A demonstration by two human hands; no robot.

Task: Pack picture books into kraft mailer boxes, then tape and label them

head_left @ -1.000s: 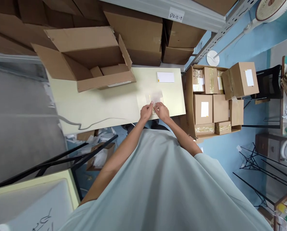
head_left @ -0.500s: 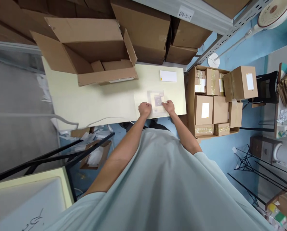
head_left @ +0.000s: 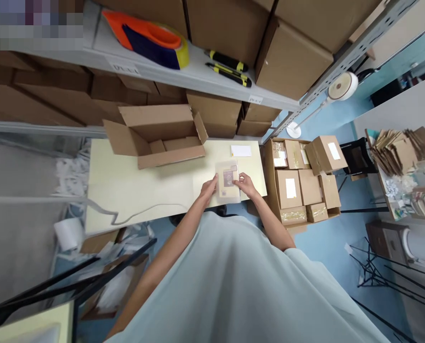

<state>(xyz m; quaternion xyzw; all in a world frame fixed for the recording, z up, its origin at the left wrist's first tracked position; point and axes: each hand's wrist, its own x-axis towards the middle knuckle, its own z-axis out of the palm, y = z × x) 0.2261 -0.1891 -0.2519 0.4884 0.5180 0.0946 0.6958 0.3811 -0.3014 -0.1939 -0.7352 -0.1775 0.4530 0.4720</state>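
A clear plastic packet (head_left: 228,183) with a small grey and tan item inside is held just above the near right part of the pale table (head_left: 133,190). My left hand (head_left: 209,187) grips its left edge and my right hand (head_left: 247,184) grips its right edge, fingers closed on it. A white label card (head_left: 241,150) lies on the table beyond the packet. An open cardboard box (head_left: 158,136) sits on the table at the back, to the left of my hands.
A carton of taped small boxes (head_left: 300,178) stands on the floor right of the table. A shelf above holds a tape dispenser (head_left: 148,40), two yellow-black cutters (head_left: 230,67) and big cartons. Paper scraps (head_left: 73,174) and a white roll (head_left: 66,233) lie left.
The packet was pressed flat on the table; now both hands hold it by its sides, raised slightly. The camera has tilted up, bringing the upper shelf into view.
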